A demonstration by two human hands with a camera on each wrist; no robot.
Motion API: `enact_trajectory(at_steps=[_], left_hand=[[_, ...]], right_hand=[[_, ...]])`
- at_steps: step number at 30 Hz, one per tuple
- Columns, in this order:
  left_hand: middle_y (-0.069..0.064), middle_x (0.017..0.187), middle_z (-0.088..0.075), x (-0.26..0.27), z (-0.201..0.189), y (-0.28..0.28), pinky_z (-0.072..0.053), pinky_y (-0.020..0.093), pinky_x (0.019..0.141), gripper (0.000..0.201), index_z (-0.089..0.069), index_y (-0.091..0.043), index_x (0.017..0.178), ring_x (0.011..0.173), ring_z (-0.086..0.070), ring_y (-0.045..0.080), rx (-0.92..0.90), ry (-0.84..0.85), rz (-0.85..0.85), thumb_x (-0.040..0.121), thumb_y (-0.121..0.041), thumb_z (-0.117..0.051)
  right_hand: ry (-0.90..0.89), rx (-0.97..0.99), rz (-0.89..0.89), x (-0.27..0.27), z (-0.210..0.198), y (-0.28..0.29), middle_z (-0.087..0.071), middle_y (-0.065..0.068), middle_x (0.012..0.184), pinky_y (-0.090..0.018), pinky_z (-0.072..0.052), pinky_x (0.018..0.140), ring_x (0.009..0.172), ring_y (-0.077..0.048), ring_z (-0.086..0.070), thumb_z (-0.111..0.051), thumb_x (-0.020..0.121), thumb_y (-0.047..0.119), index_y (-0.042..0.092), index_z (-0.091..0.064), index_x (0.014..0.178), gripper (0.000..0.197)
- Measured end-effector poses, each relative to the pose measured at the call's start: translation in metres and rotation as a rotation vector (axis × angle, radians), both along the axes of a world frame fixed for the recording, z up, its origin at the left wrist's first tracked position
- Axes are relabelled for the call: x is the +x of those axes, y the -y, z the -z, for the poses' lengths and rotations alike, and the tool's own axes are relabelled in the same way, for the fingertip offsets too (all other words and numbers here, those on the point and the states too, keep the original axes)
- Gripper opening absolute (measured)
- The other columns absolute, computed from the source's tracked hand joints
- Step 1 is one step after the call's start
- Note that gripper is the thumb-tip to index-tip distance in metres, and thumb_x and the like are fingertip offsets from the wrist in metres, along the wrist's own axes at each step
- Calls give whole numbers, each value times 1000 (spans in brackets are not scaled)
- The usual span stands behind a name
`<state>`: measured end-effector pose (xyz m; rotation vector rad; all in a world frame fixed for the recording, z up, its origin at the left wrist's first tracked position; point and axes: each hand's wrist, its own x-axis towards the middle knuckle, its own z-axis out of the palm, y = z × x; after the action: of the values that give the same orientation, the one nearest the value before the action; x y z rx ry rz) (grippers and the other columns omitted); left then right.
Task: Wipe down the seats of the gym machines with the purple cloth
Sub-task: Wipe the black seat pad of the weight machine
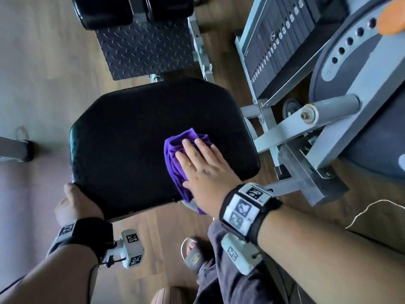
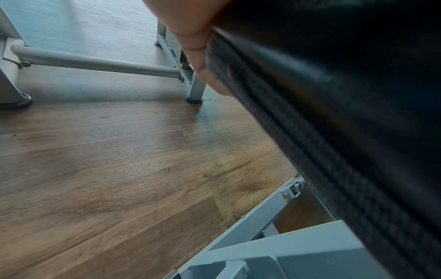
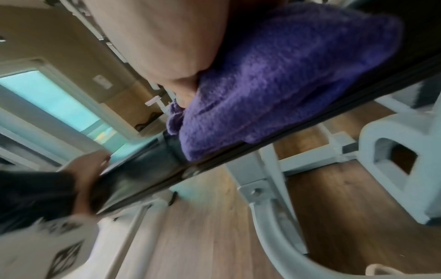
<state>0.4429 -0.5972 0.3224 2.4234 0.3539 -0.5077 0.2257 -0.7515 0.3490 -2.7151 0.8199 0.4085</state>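
The black padded seat (image 1: pixel 131 139) of a gym machine fills the middle of the head view. A bunched purple cloth (image 1: pixel 175 148) lies on its right half, reaching the near edge. My right hand (image 1: pixel 201 170) presses flat on the cloth with straight fingers. In the right wrist view the cloth (image 3: pixel 286 85) bulges under the palm (image 3: pixel 167 37) at the seat edge (image 3: pixel 143 169). My left hand (image 1: pixel 74 202) grips the seat's near-left corner. In the left wrist view a finger (image 2: pixel 193 37) curls under the seat rim (image 2: pixel 310 94).
A tread-plate footrest (image 1: pixel 144 49) and black roller pads (image 1: pixel 105 9) lie beyond the seat. The weight stack (image 1: pixel 280 40) and grey frame (image 1: pixel 306 172) stand close on the right. Another machine's leg (image 1: pixel 13 150) is at the left. My sandalled foot (image 1: pixel 194 253) stands on the wooden floor (image 1: pixel 43 62).
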Motion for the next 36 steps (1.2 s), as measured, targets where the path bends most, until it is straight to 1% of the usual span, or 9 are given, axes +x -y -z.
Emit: enact_trajectory(at_steps=[4, 10, 15, 20, 23, 26, 31, 34, 36], left_hand=[[35, 89, -57, 4, 4, -3, -47, 57, 74, 61, -52, 1, 76, 74, -53, 39, -42, 19, -42, 85, -55, -27], [26, 67, -42, 8, 3, -5, -36, 45, 62, 61, -45, 7, 72, 63, -40, 35, -44, 53, 34, 95, -46, -26], [15, 61, -31, 11, 12, -7, -30, 42, 57, 60, -40, 7, 69, 57, -32, 29, -33, 45, 45, 100, -42, -29], [10, 61, -24, 12, 13, -8, -27, 40, 53, 50, -30, -6, 64, 56, -25, 26, -7, 54, 73, 101, -40, -31], [16, 62, -30, 12, 15, -9, -29, 40, 53, 55, -35, 2, 66, 57, -30, 28, -20, 63, 88, 102, -40, -31], [22, 62, -39, 12, 14, -9, -32, 37, 54, 58, -40, 7, 69, 58, -35, 30, -33, 100, 115, 101, -40, -28], [10, 59, -28, 11, 11, -9, -29, 40, 53, 49, -28, -8, 63, 56, -29, 27, -50, 117, 116, 95, -45, -28], [9, 59, -27, 10, 8, -9, -29, 40, 54, 47, -27, -10, 63, 56, -29, 26, -47, 117, 128, 93, -46, -27], [7, 60, -25, 10, 7, -9, -27, 40, 54, 45, -25, -11, 64, 56, -27, 25, -62, 111, 126, 93, -46, -27]], right_hand=[[-143, -3, 133, -32, -13, 36, 4, -8, 167, -50, -6, 125, 153, -32, 3, -40, 100, 45, 20, -9, 159, 72], [-293, 28, 77, -3, -15, 64, 25, -7, 163, -48, 2, 124, 151, -31, 20, -35, 101, 51, 21, 12, 157, 79], [-296, -10, 85, 59, 2, 124, 18, -3, 165, -50, -1, 124, 152, -31, 14, -37, 100, 53, 24, 6, 157, 77], [-268, -19, 138, 127, 14, 163, 9, -5, 167, -50, -3, 123, 152, -33, 7, -37, 101, 51, 24, -1, 158, 73], [-278, -24, 107, 121, 10, 154, 13, -5, 166, -51, -3, 123, 152, -34, 9, -34, 100, 53, 24, 4, 158, 76], [-267, -29, -25, 71, -2, 110, 15, -9, 166, -54, -5, 123, 152, -34, 12, -33, 97, 56, 20, 8, 158, 81], [-296, -6, -227, -15, -10, 27, -4, -22, 165, -61, -18, 113, 151, -44, -7, -34, 89, 60, 7, -18, 157, 88], [-308, -5, -278, -5, -8, 36, -6, -22, 165, -61, -18, 112, 151, -44, -9, -33, 90, 62, 8, -21, 157, 87], [-301, -11, -321, 15, -7, 53, 4, -19, 165, -57, -12, 117, 152, -40, 0, -25, 90, 63, 11, -12, 159, 87]])
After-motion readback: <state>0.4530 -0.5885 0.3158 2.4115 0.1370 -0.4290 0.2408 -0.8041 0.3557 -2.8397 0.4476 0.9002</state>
